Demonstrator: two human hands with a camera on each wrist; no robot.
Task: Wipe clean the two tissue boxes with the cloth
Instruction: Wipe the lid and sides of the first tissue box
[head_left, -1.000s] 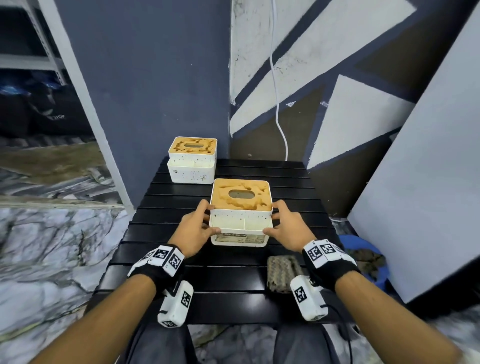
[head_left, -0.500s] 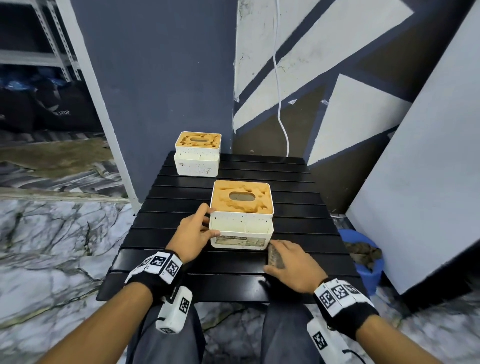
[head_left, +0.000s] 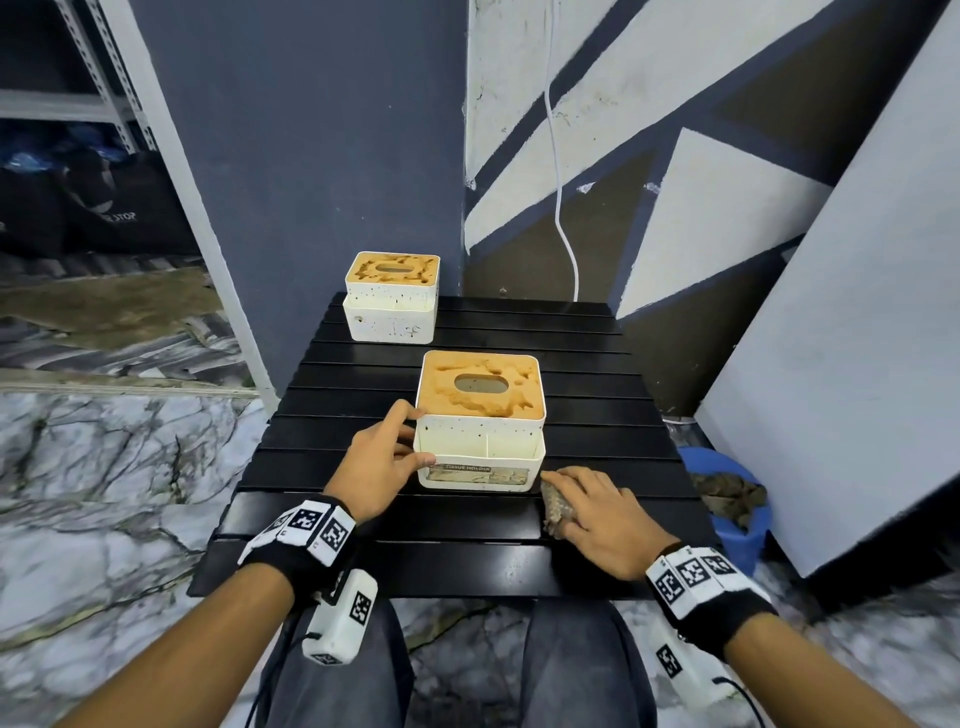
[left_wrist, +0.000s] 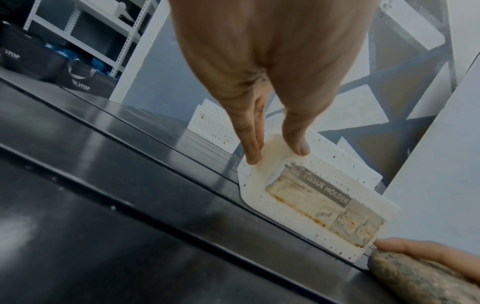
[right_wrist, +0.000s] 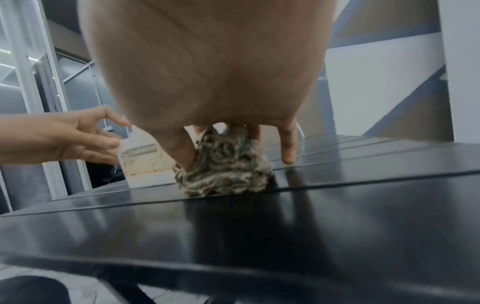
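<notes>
Gathering the cloth (head_left: 555, 505) off the table (head_left: 467, 561) with my right hand (head_left: 602, 519) curled around it, left hand (head_left: 382, 462) pinching the near tissue box (head_left: 480, 415) steady, so next I need to lift and scrub its orange-caked top.

A storeroom-like corner of a building: slotted metal shelving (head_left: 109, 78) with dark bags (head_left: 78, 208) beneath it, marble-patterned floor (head_left: 93, 493), a wall painted in grey, white and brown geometric shapes (head_left: 649, 130), and a small black slatted surface (head_left: 467, 551).
</notes>
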